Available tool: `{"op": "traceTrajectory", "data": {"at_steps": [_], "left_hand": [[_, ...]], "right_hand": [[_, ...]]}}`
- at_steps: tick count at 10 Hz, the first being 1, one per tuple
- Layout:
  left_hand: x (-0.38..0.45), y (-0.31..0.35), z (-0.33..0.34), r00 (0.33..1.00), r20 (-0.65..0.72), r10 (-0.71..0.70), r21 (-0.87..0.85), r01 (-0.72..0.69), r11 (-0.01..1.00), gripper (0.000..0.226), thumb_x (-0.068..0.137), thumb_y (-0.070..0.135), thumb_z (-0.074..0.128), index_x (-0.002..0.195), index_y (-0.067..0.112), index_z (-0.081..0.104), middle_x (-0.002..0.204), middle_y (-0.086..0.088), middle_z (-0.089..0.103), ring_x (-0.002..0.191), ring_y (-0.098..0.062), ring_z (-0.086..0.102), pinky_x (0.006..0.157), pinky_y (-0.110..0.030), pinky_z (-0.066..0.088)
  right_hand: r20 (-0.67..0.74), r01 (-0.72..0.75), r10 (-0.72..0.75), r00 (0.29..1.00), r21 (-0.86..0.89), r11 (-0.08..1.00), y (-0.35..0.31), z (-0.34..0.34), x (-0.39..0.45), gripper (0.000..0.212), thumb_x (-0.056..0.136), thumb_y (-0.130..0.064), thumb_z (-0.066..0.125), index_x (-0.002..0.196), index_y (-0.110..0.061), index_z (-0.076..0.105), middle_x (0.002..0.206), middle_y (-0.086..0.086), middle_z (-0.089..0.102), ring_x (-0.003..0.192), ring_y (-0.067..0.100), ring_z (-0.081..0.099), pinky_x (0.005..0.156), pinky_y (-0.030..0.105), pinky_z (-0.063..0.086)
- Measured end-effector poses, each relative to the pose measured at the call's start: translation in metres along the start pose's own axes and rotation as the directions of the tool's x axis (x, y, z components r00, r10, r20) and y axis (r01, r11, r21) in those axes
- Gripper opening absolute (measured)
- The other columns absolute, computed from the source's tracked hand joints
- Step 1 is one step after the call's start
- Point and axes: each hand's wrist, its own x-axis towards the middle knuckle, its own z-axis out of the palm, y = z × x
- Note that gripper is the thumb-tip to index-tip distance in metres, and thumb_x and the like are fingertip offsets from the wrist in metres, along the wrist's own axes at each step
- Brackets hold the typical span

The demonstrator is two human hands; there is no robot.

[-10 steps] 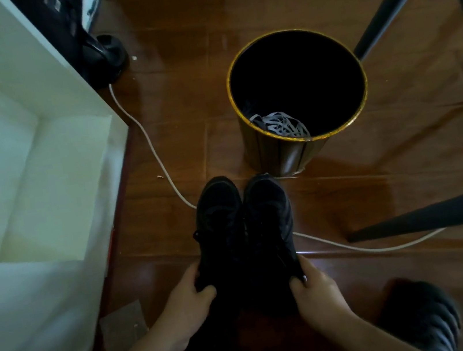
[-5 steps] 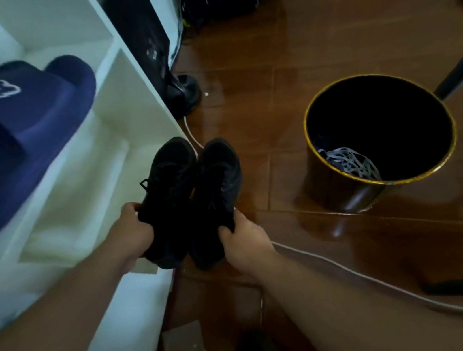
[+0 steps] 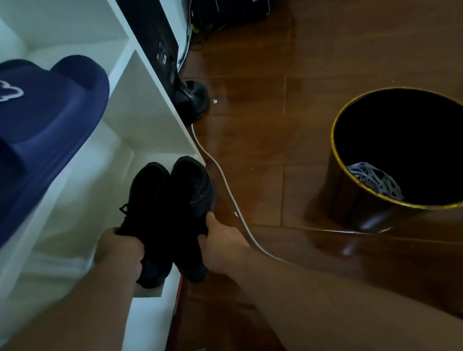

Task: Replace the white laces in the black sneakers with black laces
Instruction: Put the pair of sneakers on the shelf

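Gripping matte black sneakers (image 3: 170, 215) (seemingly black-laced), both hands (image 3: 121, 250) at shelf (image 3: 152, 103).

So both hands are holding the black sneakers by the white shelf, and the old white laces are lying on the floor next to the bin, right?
Not quite. The head view shows the white laces inside the bin, not on the floor. The rest holds: the left hand and right hand hold the black sneakers by the white shelf.

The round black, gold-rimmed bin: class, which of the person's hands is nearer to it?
Right. The right hand is beside the black bin; the left hand is beyond the sneakers.
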Motion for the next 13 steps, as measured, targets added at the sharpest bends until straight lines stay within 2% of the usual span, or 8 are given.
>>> {"op": "traceTrajectory", "data": {"at_steps": [1, 2, 3, 4, 7, 8, 9, 13], "left_hand": [[0.000, 0.005, 0.000, 0.986, -0.148, 0.074, -0.006, -0.075, 0.997, 0.041, 0.101, 0.002, 0.052, 0.140, 0.011, 0.063, 0.139, -0.030, 0.058, 0.121, -0.050, 0.059, 0.107, -0.053, 0.050], [-0.012, 0.007, -0.003, 0.928, -0.213, 0.305, 0.171, -0.272, 0.947, 0.049, 0.095, -0.001, 0.060, 0.143, 0.008, 0.058, 0.143, -0.035, 0.051, 0.130, -0.053, 0.050, 0.114, -0.055, 0.040], [-0.035, -0.002, 0.000, 0.798, -0.034, 0.601, 0.343, -0.556, 0.757, 0.040, 0.095, 0.013, 0.069, 0.134, 0.013, 0.065, 0.135, -0.030, 0.053, 0.124, -0.050, 0.048, 0.104, -0.054, 0.041], [-0.041, -0.008, 0.003, 0.792, 0.240, 0.562, 0.539, -0.590, 0.601, 0.035, 0.099, 0.039, 0.066, 0.133, 0.029, 0.069, 0.146, -0.018, 0.051, 0.131, -0.046, 0.046, 0.108, -0.053, 0.041], [-0.024, -0.012, 0.004, 0.929, 0.341, 0.146, 0.795, -0.368, 0.482, 0.065, 0.098, 0.071, 0.030, 0.160, 0.054, 0.023, 0.174, 0.006, -0.010, 0.157, -0.044, -0.015, 0.118, -0.080, 0.001], [-0.033, -0.009, 0.003, 0.911, 0.273, 0.310, 0.702, -0.409, 0.583, 0.066, 0.097, 0.059, 0.040, 0.160, 0.045, 0.029, 0.175, 0.001, 0.004, 0.159, -0.041, -0.002, 0.119, -0.077, 0.009], [-0.037, -0.007, 0.006, 0.706, 0.342, 0.620, 0.611, -0.668, 0.424, 0.072, 0.097, 0.038, 0.056, 0.162, 0.040, 0.025, 0.171, -0.004, 0.021, 0.157, -0.038, 0.015, 0.118, -0.072, 0.023], [-0.017, -0.027, 0.008, 0.819, 0.387, 0.423, 0.841, -0.502, 0.203, 0.088, 0.100, 0.041, 0.063, 0.164, 0.052, 0.003, 0.175, 0.000, -0.012, 0.157, -0.051, -0.013, 0.123, -0.072, 0.018]], "right_hand": [[-0.050, -0.067, 0.078, 0.996, 0.183, 0.981, -0.009, 0.003, 0.014, 0.051, 0.109, -0.020, 0.040, 0.157, -0.007, 0.030, 0.139, 0.026, 0.057, 0.118, 0.043, 0.062, 0.098, 0.049, 0.052], [0.033, -0.042, 0.038, 0.999, 0.119, 0.992, -0.021, 0.007, 0.023, 0.056, 0.111, -0.017, 0.038, 0.163, -0.004, 0.022, 0.164, 0.022, 0.032, 0.132, 0.043, 0.053, 0.105, 0.047, 0.048], [0.045, -0.055, 0.049, 0.998, 0.150, 0.987, -0.031, 0.014, 0.030, 0.063, 0.109, -0.019, 0.045, 0.163, -0.001, 0.018, 0.160, 0.018, 0.038, 0.132, 0.039, 0.055, 0.100, 0.042, 0.049], [0.018, -0.057, 0.054, 0.998, 0.329, 0.943, -0.041, 0.025, 0.036, 0.056, 0.107, -0.015, 0.047, 0.158, -0.005, 0.026, 0.150, 0.017, 0.046, 0.131, 0.030, 0.055, 0.099, 0.035, 0.048], [0.120, -0.098, -0.012, 0.993, 0.860, 0.500, -0.022, 0.049, 0.022, 0.082, 0.094, 0.019, 0.044, 0.159, -0.031, 0.037, 0.132, 0.003, 0.058, 0.118, 0.028, 0.064, 0.097, 0.042, 0.061], [0.138, -0.087, -0.059, 0.989, 0.850, 0.520, -0.020, 0.047, 0.015, 0.088, 0.096, 0.020, 0.043, 0.166, -0.031, 0.026, 0.154, 0.009, 0.048, 0.125, 0.029, 0.060, 0.083, 0.023, 0.060], [0.153, -0.060, -0.096, 0.984, 0.777, 0.626, -0.025, 0.047, 0.013, 0.088, 0.095, 0.019, 0.042, 0.166, -0.030, 0.024, 0.148, 0.014, 0.052, 0.098, 0.022, 0.064, 0.052, 0.013, 0.047], [0.107, -0.110, 0.049, 0.993, 0.693, 0.712, 0.029, 0.043, 0.004, 0.066, 0.091, 0.016, 0.045, 0.142, -0.024, 0.062, 0.112, -0.006, 0.069, 0.093, 0.012, 0.066, 0.060, 0.013, 0.055]]}}
